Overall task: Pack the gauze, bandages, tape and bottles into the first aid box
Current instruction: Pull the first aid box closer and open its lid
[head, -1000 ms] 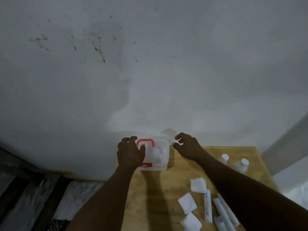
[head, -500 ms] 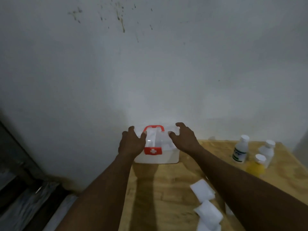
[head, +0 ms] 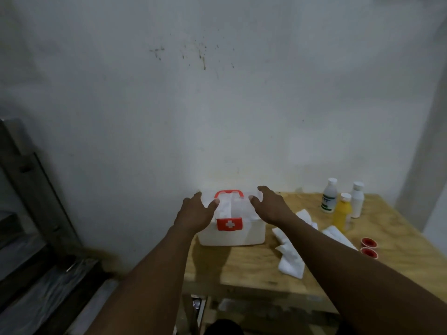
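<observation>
A white first aid box (head: 238, 234) with a red handle and a red cross latch stands at the wooden table's back left, against the wall. My left hand (head: 196, 212) rests on the lid's left side and my right hand (head: 271, 207) on its right side, fingers spread. White gauze pads (head: 290, 259) lie to the right of the box. Two white bottles (head: 328, 199) (head: 357, 203) and a yellow bottle (head: 342, 212) stand at the back right. Two red-lined tape rolls (head: 369, 247) lie near the right edge.
The wooden table (head: 399, 247) ends at a front edge close to me and a right edge near the tape. A grey wall rises right behind the box. Dark boards and a frame (head: 36, 189) lean at the left, beside the table.
The view has shifted so more of the table's right side shows. Both hands stay on the box's lid, with the fingers spread a little wider.
</observation>
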A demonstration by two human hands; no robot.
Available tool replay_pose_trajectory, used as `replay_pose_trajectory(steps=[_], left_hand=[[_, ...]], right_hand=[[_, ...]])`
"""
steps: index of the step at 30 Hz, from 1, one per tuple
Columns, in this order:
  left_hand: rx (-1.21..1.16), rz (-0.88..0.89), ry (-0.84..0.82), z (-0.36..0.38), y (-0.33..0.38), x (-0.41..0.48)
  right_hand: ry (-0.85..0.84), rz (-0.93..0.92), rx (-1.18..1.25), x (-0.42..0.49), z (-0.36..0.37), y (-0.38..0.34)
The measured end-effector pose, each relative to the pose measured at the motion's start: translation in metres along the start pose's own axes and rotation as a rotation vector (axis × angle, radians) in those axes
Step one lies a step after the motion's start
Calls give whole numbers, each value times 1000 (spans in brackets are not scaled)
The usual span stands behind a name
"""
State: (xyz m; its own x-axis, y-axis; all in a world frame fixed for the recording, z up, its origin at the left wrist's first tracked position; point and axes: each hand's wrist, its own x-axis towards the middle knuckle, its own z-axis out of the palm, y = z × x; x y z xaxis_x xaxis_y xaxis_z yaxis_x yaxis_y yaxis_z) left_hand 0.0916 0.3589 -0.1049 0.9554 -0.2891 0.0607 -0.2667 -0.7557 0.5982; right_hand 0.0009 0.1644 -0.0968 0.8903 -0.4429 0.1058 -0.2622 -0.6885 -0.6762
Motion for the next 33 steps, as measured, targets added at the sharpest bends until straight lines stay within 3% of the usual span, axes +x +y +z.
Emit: replay_pose_trajectory(steps=[9,17,23,33], left_hand=[[81,-23,47,3,2,-15],[113,-61,74,4,6,-18],[118,-57,67,5,5,-15],[95,-49,57,4,1,-7]], right_hand=[[259,241,132,-15,14,-4],[402,526,631,-40,54,-22],[253,658,1017,-48,77,-31],[267,594,1062,-48,80,-25]])
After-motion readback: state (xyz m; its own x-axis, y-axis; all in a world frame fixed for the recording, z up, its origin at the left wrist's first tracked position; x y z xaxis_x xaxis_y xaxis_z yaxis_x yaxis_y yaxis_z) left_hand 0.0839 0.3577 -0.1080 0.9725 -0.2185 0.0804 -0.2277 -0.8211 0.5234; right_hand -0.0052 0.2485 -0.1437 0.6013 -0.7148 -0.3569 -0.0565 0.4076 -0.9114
